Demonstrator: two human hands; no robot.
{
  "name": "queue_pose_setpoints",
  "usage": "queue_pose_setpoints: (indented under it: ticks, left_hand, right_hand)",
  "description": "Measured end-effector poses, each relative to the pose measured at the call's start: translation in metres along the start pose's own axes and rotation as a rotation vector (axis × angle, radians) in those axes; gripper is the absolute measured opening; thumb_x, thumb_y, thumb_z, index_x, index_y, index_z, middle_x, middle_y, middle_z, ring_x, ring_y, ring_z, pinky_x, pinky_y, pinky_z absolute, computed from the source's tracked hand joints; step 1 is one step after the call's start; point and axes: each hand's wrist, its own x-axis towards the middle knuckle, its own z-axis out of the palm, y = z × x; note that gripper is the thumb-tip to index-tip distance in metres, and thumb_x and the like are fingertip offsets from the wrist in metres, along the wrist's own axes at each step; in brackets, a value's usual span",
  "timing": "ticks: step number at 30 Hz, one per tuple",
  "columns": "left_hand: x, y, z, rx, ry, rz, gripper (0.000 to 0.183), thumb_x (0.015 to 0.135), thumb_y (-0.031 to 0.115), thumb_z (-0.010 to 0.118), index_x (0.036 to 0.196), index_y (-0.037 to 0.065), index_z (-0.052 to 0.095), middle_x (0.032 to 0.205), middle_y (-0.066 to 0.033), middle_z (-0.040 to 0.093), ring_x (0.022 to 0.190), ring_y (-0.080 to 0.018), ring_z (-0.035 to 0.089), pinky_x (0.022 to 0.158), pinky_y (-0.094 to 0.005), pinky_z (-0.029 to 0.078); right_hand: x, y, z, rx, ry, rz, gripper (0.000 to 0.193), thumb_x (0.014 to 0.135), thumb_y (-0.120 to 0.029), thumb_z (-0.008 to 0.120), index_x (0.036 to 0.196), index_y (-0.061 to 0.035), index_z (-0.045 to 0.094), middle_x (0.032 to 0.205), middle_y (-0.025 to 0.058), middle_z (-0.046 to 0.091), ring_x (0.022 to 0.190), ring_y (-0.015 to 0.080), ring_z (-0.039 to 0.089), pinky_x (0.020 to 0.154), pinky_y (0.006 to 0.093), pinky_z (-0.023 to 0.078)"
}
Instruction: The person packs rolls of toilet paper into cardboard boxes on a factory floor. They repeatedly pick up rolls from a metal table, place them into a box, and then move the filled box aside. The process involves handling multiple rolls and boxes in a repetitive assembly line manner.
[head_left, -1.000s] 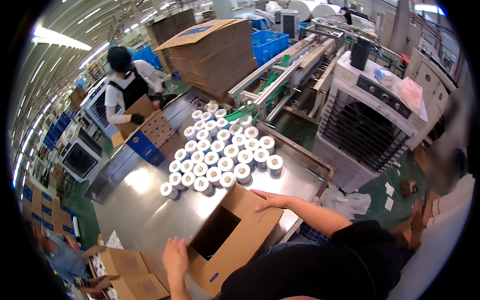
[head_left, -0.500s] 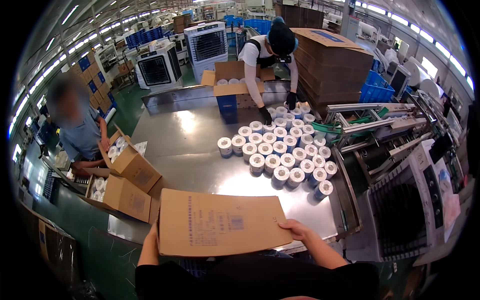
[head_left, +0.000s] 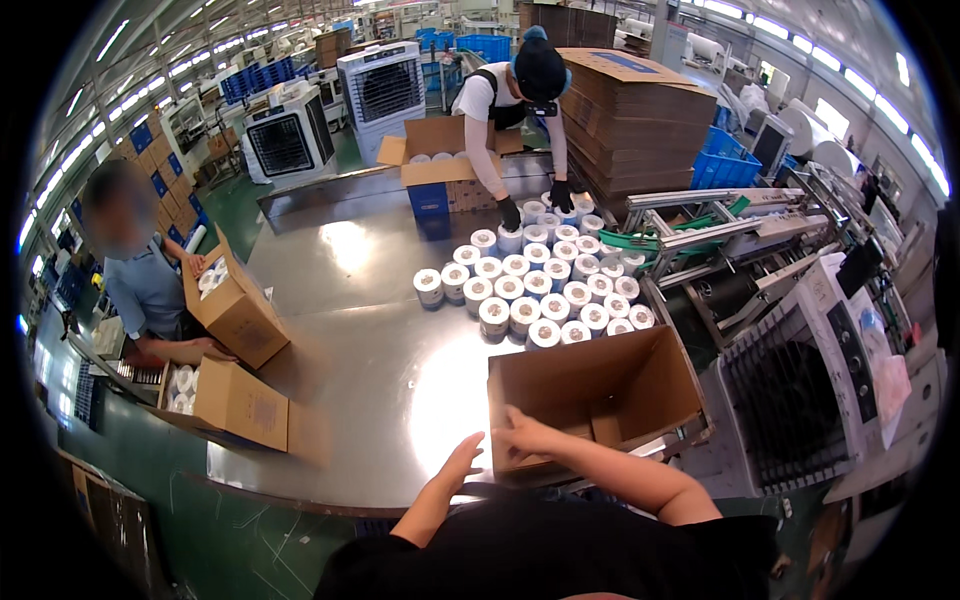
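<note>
Presently, the open-topped carton lies at two o'clock from the right hand, which overlaps its left side; grip cannot be determined. The left hand, fingers extended, sits at the carton's eight o'clock. White rolls stand at the right hand's twelve.

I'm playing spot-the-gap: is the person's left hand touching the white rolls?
Apart: the head view shows shiny tabletop between the left hand and the white rolls.
</note>
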Motion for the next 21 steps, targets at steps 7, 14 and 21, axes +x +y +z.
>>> queue_pose_setpoints:
  ticks: [7,14,21]
  left_hand:
    - [-0.025,0.076,0.01,0.821,0.253,0.351,0.064,0.084,0.045,0.054,0.132,0.002,0.049,0.108,-0.026,0.064,0.105,-0.0386,0.061,0.091,-0.0407,0.047]
    - [-0.001,0.083,-0.073,0.061,-0.042,0.175,0.044,0.088,0.028,0.067,0.118,-0.001,0.055,0.102,-0.0101,0.067,0.086,-0.0184,0.065,0.075,-0.0323,0.053]
    - [0.03,0.033,-0.064,0.993,0.611,0.462,0.049,0.084,0.029,0.072,0.118,-0.003,0.058,0.108,-0.0114,0.065,0.088,-0.0172,0.064,0.074,-0.031,0.052]
  right_hand:
    - [-0.046,-0.011,-0.066,-0.22,0.31,-0.508,0.03,0.079,-0.019,0.075,0.103,-0.0031,0.067,0.095,0.013,0.068,0.091,0.0147,0.065,0.075,0.0266,0.052]
    - [-0.125,0.112,-0.255,-0.008,0.522,0.105,0.041,0.09,-0.021,0.063,0.12,0.0047,0.055,0.101,0.0094,0.066,0.09,0.0143,0.062,0.077,0.0286,0.05]
    - [-0.119,0.216,-0.257,-0.231,0.954,0.026,0.039,0.08,-0.019,0.073,0.115,-0.0042,0.063,0.102,0.0096,0.064,0.093,0.0231,0.061,0.083,0.0335,0.05]
